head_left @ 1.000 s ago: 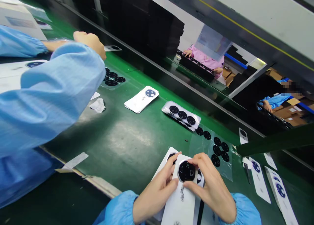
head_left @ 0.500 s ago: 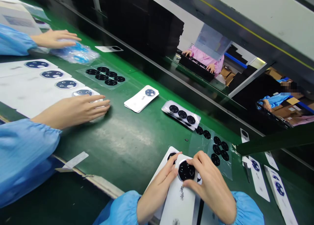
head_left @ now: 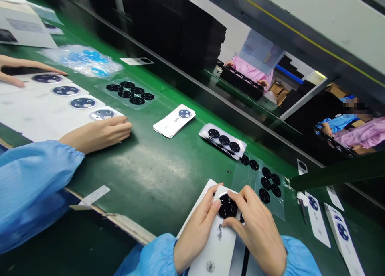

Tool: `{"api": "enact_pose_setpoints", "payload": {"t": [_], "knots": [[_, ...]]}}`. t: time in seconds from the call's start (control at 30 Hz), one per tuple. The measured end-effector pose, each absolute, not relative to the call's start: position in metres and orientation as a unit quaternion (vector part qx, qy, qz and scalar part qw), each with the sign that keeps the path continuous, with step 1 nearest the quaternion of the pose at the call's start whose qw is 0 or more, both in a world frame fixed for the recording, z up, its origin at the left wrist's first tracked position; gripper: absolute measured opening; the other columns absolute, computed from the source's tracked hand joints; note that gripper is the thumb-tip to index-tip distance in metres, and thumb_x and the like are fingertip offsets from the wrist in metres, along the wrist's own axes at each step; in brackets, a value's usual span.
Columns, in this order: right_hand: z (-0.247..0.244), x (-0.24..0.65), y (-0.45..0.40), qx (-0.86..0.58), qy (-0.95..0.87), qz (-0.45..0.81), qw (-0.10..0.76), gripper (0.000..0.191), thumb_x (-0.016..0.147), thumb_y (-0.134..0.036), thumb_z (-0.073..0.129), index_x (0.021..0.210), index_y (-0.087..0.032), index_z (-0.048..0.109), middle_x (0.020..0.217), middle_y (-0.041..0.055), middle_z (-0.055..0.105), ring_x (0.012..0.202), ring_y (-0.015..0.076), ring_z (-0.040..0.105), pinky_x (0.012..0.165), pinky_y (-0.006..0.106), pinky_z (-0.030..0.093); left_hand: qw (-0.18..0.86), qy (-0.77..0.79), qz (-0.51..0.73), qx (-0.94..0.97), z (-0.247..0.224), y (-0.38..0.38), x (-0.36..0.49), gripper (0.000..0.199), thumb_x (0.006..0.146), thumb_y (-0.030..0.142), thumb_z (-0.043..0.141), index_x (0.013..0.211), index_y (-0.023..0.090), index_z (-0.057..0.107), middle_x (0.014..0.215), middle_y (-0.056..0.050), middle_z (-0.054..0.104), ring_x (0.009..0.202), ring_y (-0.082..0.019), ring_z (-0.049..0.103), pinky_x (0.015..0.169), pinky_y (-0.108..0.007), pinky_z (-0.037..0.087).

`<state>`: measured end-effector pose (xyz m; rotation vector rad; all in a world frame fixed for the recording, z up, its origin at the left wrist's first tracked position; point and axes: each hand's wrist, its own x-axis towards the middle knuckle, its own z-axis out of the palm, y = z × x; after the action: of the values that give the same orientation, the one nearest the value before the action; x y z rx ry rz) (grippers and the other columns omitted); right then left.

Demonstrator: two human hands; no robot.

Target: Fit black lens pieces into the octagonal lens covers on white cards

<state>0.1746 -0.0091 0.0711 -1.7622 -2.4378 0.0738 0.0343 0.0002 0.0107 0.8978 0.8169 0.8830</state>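
Observation:
Low in the head view, my left hand (head_left: 197, 227) grips the left edge of a white phone-shaped panel (head_left: 215, 248) that has dark printed characters and a round emblem. A black round camera-lens sticker (head_left: 227, 205) lies at the panel's top end. My right hand (head_left: 260, 228) has its thumb and index finger closed at the sticker's edge; whether the sticker is fully down on the panel I cannot tell. My left thumb touches the sticker's left side. More white panels (head_left: 192, 212) lie underneath, partly hidden by my hands.
Sheets of black round stickers (head_left: 264, 183) and a stack of sticker strips (head_left: 222, 140) lie beyond my hands. White panels (head_left: 319, 220) are at the right, a small panel stack (head_left: 174, 121) mid-table. A co-worker's hands (head_left: 99, 133) rest on fanned panels (head_left: 36, 115) at the left.
The panel in my hands has shifted slightly left, and its characters show more clearly. The co-worker's far hand has moved from the plastic bag to the fanned panels; their near hand's fingers have curled.

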Motion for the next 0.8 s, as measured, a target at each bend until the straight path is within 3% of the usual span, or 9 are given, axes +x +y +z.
{"api": "enact_pose_setpoints", "payload": {"t": [0.2, 0.33, 0.5, 0.8], "knots": [[0.066, 0.181, -0.017, -0.562, -0.818, 0.033, 0.119, 0.044, 0.086, -0.02, 0.056, 0.128, -0.022, 0.042, 0.09, 0.0065, 0.057, 0.078, 0.0244, 0.061, 0.058, 0.036, 0.055, 0.744, 0.366, 0.408, 0.383, 0.011, 0.001, 0.033, 0.041, 0.092, 0.04, 0.045, 0.13, 0.025, 0.044, 0.132, -0.003, 0.052, 0.119, -0.023, 0.048, 0.1, -0.031, 0.035], [0.067, 0.187, -0.02, -0.543, -0.822, 0.043, 0.164, 0.034, 0.094, -0.024, 0.042, 0.128, -0.022, 0.044, 0.093, 0.0083, 0.06, 0.082, 0.0232, 0.062, 0.063, 0.034, 0.055, 0.777, 0.342, 0.398, 0.348, 0.011, 0.002, 0.033, 0.044, 0.091, 0.042, 0.046, 0.131, 0.025, 0.042, 0.118, -0.003, 0.06, 0.103, -0.022, 0.057, 0.088, -0.031, 0.042], [0.065, 0.19, -0.023, -0.541, -0.818, 0.045, 0.193, 0.03, 0.095, -0.028, 0.043, 0.123, -0.02, 0.049, 0.091, 0.0082, 0.062, 0.081, 0.022, 0.061, 0.065, 0.033, 0.054, 0.808, 0.328, 0.384, 0.303, 0.012, 0.002, 0.035, 0.051, 0.089, 0.043, 0.05, 0.135, 0.026, 0.037, 0.109, -0.003, 0.063, 0.086, -0.019, 0.059, 0.075, -0.028, 0.044], [0.066, 0.193, -0.022, -0.527, -0.818, 0.043, 0.227, 0.028, 0.095, -0.029, 0.046, 0.121, -0.019, 0.049, 0.084, 0.0059, 0.062, 0.073, 0.0188, 0.06, 0.06, 0.03, 0.052, 0.772, 0.324, 0.401, 0.372, 0.009, -0.001, 0.033, 0.057, 0.088, 0.042, 0.052, 0.139, 0.023, 0.035, 0.119, -0.007, 0.059, 0.106, -0.025, 0.054, 0.093, -0.034, 0.04]]}}
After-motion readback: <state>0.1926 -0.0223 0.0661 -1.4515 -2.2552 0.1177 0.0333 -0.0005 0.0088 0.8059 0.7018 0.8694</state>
